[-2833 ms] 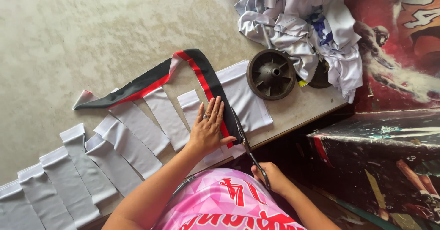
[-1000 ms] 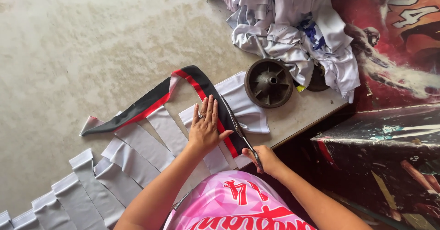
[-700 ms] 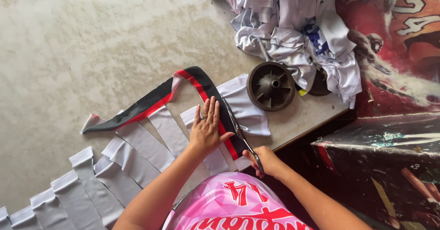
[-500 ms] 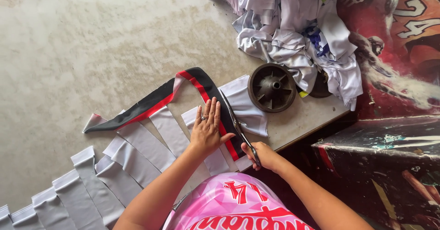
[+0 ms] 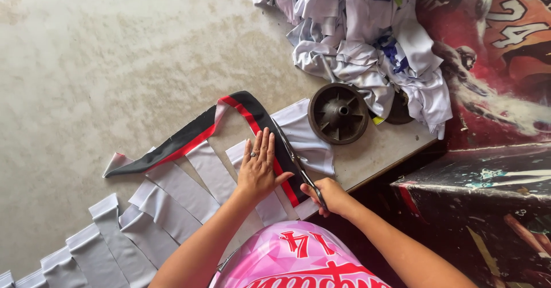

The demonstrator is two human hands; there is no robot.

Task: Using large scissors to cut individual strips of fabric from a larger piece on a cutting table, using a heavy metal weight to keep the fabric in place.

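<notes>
While the left hand (image 5: 258, 170) lies flat, fingers spread, on the black-and-red strip (image 5: 189, 141), the right hand (image 5: 332, 195) is closed around the handles of the scissors (image 5: 295, 160); the blades look slightly parted along the strip's right edge, though how far cannot be told. Strip runs in a bent band across the bench (image 5: 115, 64), from a pointed end at lower left, up over a fold, then down under the left palm near the bench's front edge. Judged soft, light and limp: likely to slide and pucker unless pressed flat close beside the cut line, as the palm now does. Grey strips (image 5: 166, 202) lie fanned beneath and to the left, overlapping. Dark round wheel (image 5: 338, 113) rests just right of the blades, on a pale cloth piece. Heap of white cloth (image 5: 367, 35) with blue patches sits at the far right corner. Printed red-and-dark sheet (image 5: 505, 64) hangs beyond the bench edge, bearing pale figures and lettering
</notes>
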